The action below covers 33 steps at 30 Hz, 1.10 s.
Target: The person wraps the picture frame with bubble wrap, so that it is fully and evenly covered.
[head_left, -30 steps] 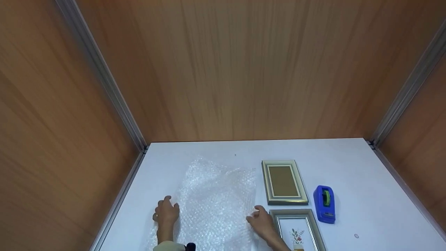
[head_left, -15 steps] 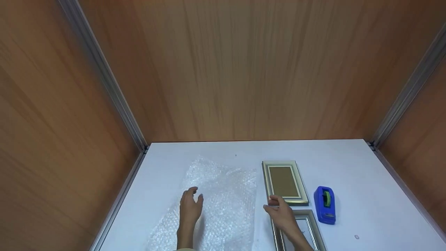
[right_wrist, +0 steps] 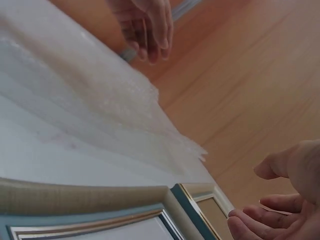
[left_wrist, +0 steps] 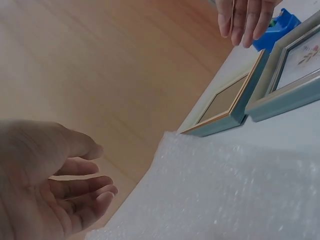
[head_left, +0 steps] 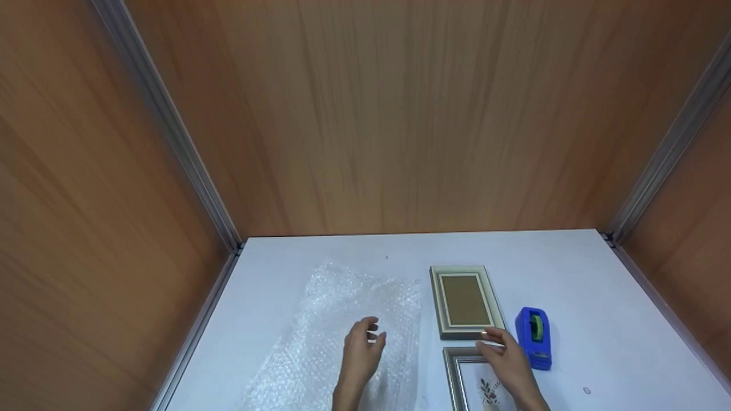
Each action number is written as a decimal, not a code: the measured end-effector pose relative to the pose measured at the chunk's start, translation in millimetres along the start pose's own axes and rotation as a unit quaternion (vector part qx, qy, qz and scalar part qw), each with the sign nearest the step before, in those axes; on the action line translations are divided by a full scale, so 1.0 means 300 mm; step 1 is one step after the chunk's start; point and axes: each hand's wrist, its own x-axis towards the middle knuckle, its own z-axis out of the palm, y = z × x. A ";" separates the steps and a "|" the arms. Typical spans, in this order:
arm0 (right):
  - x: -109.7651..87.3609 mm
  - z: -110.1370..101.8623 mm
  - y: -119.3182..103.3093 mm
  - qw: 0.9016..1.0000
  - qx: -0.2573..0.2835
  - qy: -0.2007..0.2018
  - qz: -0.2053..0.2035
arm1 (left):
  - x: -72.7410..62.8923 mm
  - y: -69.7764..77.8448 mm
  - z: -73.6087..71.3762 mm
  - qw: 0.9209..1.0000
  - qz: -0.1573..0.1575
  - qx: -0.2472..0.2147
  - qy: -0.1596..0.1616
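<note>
A sheet of bubble wrap (head_left: 331, 342) lies on the left and middle of the white table. Above it hovers my left hand (head_left: 360, 354), its fingers loosely bent around nothing. My right hand (head_left: 508, 362) hangs over the nearer picture frame (head_left: 455, 377), relaxed and holding nothing. That grey-silver frame contains a floral print, partly covered by the hand in the head view. Just behind it lies a second picture frame (head_left: 465, 299), pale with a brown inner panel. Both wrist views show the hands apart from the frames, with a gap beneath the fingers.
A blue tape dispenser (head_left: 534, 339) with a green roll stands right of the frames. A small round bit (head_left: 587, 390) lies on the table (head_left: 605, 319) near the right. Wooden panels (head_left: 422, 114) with metal edge strips enclose the back and sides.
Both hands have moved to the right. The left hand went from the wrap's left edge to above its middle; the right went from the wrap's right edge to above the nearer picture frame.
</note>
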 end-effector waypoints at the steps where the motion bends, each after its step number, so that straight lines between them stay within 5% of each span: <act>1: -0.003 -0.009 0.009 1.000 0.005 0.000 0.003 | -0.007 0.007 0.016 1.000 0.002 -0.002 -0.004; 8: -0.019 -0.061 0.073 1.000 -0.006 0.015 -0.004 | -0.053 0.044 0.116 0.999 0.001 -0.015 -0.043; 13: -0.021 -0.094 0.111 0.999 -0.021 0.016 0.028 | -0.083 0.059 0.190 0.996 -0.003 -0.027 -0.089; 21: -0.017 -0.142 0.161 0.999 -0.030 0.017 0.032 | -0.146 0.056 0.304 0.988 -0.053 -0.013 -0.145; 28: -0.004 -0.165 0.205 0.997 -0.040 -0.004 0.059 | -0.183 0.032 0.361 0.982 -0.070 0.021 -0.176; 33: 0.000 -0.163 0.233 0.995 -0.050 -0.032 0.086 | -0.192 0.021 0.386 0.978 -0.044 0.057 -0.194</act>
